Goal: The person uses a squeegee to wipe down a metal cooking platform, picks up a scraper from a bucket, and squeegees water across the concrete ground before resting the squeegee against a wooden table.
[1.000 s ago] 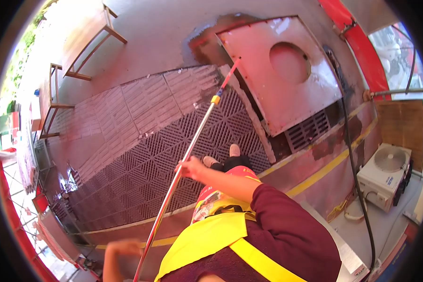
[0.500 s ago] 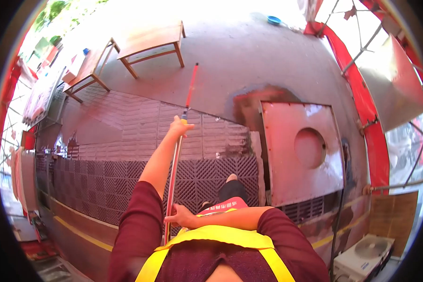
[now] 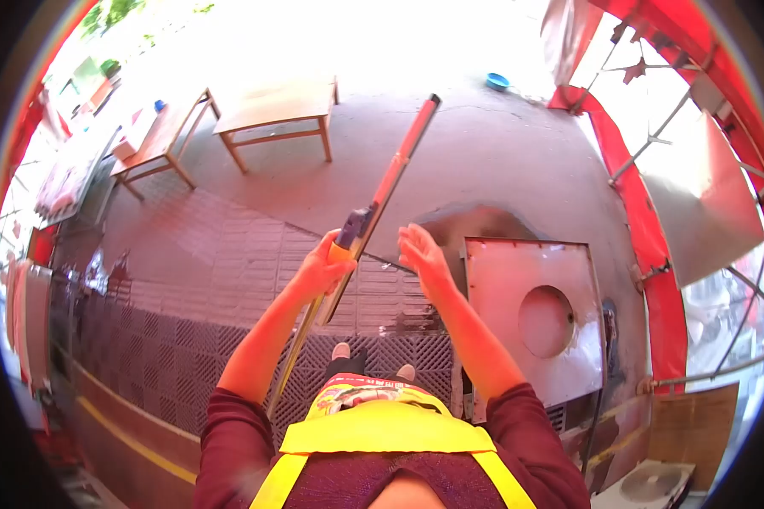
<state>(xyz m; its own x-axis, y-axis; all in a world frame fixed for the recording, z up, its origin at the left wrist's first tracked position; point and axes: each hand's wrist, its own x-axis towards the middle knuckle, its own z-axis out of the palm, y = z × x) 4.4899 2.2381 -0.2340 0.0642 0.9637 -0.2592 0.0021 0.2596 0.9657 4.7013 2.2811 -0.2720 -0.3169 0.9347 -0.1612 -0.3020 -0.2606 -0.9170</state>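
My left hand is wrapped around the upper end of a floor squeegee, just below the dark joint where its pole meets the long head. The head slants up and to the right, with a dark tip; the pole runs down to the left past my forearm. My right hand is raised to the right of the head, apart from it, its fingers stretched out and holding nothing. Below both hands lie dark ribbed floor mats, where my feet stand.
A metal box with a round hole stands close on my right. Ahead are a wooden table and a wooden bench. A blue basin sits farther off. A fan unit is at lower right.
The squeegee's head has come up closer to me and now shows broadside. My right hand has let go of the lower pole and moved up near the head; my left hand still grips it.
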